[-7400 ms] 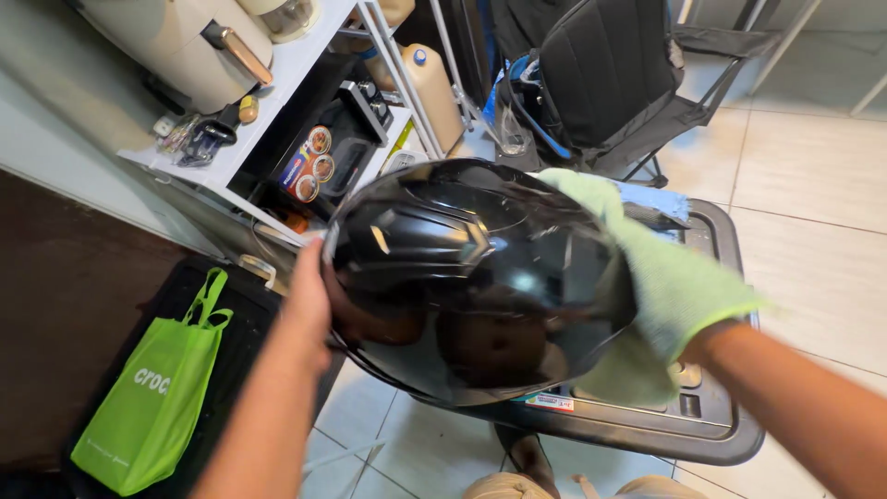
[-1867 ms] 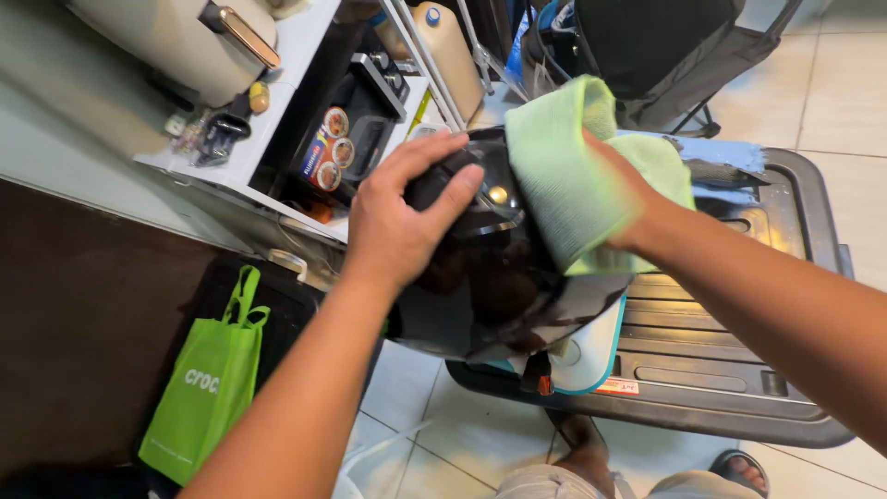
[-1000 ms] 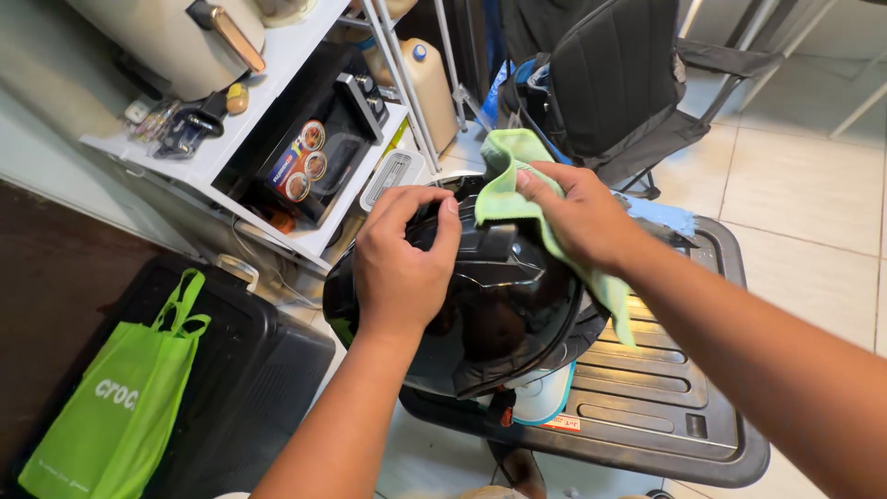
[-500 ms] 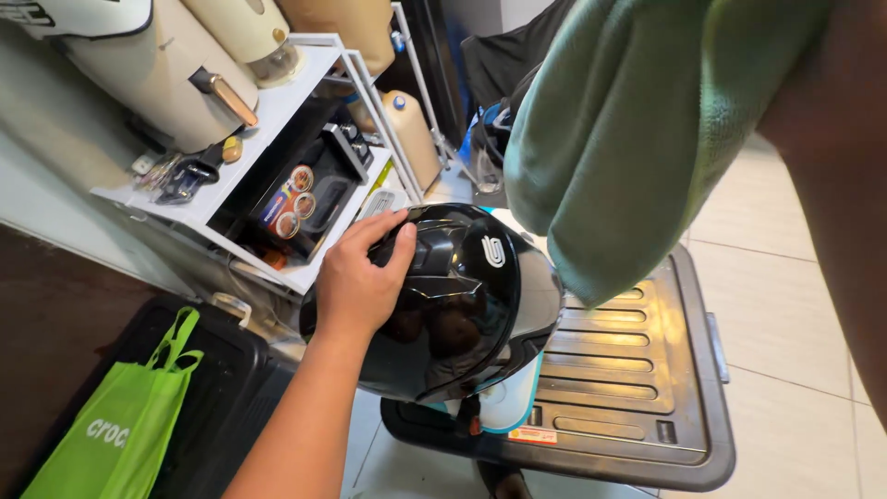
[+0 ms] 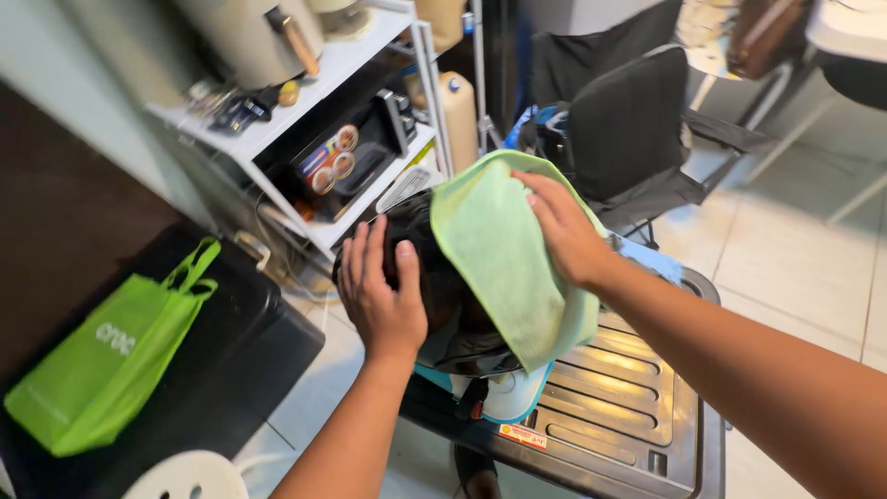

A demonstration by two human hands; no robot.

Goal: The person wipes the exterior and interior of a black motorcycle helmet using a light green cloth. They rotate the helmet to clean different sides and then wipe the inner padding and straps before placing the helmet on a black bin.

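Observation:
A glossy black helmet (image 5: 434, 268) with a white and teal lower edge rests on the lid of a dark grey plastic bin (image 5: 628, 416). My left hand (image 5: 381, 294) lies flat against the helmet's left side, steadying it. My right hand (image 5: 565, 226) presses a light green cloth (image 5: 504, 259) over the top and right side of the helmet, which the cloth largely hides.
A white shelf rack (image 5: 342, 69) with an appliance and boxed items stands at the back left. A green bag (image 5: 111, 346) lies on a black bin (image 5: 231, 360) at left. A black folding chair (image 5: 637, 134) stands behind. Tiled floor lies at right.
My right hand came down from near the camera and laid the green cloth over the helmet. My left hand stays on the helmet's side.

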